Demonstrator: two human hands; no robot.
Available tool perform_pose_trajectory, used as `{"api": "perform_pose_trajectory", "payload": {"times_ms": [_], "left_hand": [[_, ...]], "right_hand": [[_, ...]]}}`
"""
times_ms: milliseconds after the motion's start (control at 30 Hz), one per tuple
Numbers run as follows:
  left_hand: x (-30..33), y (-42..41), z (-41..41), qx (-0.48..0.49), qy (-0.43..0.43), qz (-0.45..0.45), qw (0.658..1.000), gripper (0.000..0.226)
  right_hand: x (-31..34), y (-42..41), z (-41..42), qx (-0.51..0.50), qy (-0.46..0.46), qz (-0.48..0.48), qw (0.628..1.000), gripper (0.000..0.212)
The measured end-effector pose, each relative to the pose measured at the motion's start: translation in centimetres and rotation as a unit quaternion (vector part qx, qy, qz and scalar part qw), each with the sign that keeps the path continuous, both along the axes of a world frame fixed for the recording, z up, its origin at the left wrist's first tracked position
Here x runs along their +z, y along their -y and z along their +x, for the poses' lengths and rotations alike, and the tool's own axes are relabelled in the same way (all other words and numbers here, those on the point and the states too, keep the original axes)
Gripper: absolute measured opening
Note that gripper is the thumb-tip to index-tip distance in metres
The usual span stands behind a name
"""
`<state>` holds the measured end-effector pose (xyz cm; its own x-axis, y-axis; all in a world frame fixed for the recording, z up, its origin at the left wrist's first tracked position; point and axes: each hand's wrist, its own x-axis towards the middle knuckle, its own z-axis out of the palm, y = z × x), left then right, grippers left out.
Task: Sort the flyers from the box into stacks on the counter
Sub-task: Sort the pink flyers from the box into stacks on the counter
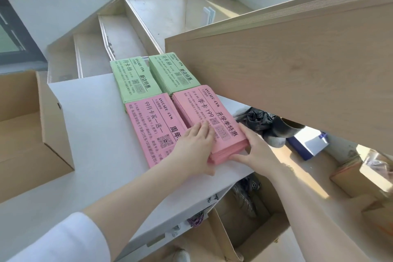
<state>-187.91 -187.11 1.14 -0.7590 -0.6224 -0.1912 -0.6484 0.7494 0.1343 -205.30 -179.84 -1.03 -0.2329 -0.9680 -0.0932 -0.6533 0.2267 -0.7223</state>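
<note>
4 flyer stacks flat on tabletop (89, 125): two green stacks (136, 83) behind, two pink stacks (157, 132) in front; cardboard box (32, 134) at left.

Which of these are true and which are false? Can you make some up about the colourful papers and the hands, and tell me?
1. There are two green stacks and two pink stacks on the counter. True.
2. Both hands are on a green stack. False: the left hand and right hand touch the right pink stack.
3. The cardboard box sits left of the stacks. True.
4. The green stacks are nearest the person. False: the pink ones are nearer.
5. The left hand holds a pen. False: it holds nothing, its fingers lie flat.
</note>
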Motion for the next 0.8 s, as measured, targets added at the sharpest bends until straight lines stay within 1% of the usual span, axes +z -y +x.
{"api": "perform_pose_trajectory", "payload": {"times_ms": [133,233,367,467,500,533,600,667,733,800], "left_hand": [[-0.3,0.5,0.1,-0.004,-0.012,-0.019,1.000,0.100],[-0.4,0.3,-0.2,0.015,-0.026,-0.012,0.999,0.096],[-0.3,0.0,-0.7,0.030,-0.051,-0.005,0.998,0.091],[0.3,0.3,-0.9,0.052,-0.092,0.009,0.994,0.084],[0.6,0.8,-1.0,0.062,-0.109,0.011,0.992,0.076],[0.9,1.5,-1.1,0.070,-0.121,0.011,0.990,0.068],[1.5,3.3,-1.2,0.087,-0.127,0.019,0.988,0.053],[1.8,5.3,-1.3,0.102,-0.112,0.031,0.988,0.046],[1.9,7.2,-1.3,0.113,-0.089,0.042,0.989,0.046],[1.9,8.8,-1.1,0.121,-0.066,0.047,0.989,0.048]], "right_hand": [[-0.6,-0.2,-0.5,0.005,-0.037,-0.009,0.999,0.086],[-0.9,0.0,-1.0,0.006,-0.034,-0.011,0.999,0.084],[-1.8,0.1,-1.6,-0.003,0.073,0.009,0.997,0.085],[-2.8,-0.1,-1.6,-0.035,0.148,0.007,0.988,0.102],[-2.9,-0.2,-1.2,-0.061,0.197,-0.007,0.979,0.101],[-2.8,-0.2,-0.5,-0.096,0.253,-0.030,0.962,0.093],[-2.7,-0.1,0.7,-0.181,0.355,-0.082,0.914,0.073],[-2.6,0.3,1.6,-0.258,0.402,-0.108,0.872,0.058],[-2.5,0.6,2.0,-0.320,0.427,-0.120,0.837,0.038],[-2.2,0.4,2.8,-0.376,0.452,-0.113,0.801,0.025]]}}
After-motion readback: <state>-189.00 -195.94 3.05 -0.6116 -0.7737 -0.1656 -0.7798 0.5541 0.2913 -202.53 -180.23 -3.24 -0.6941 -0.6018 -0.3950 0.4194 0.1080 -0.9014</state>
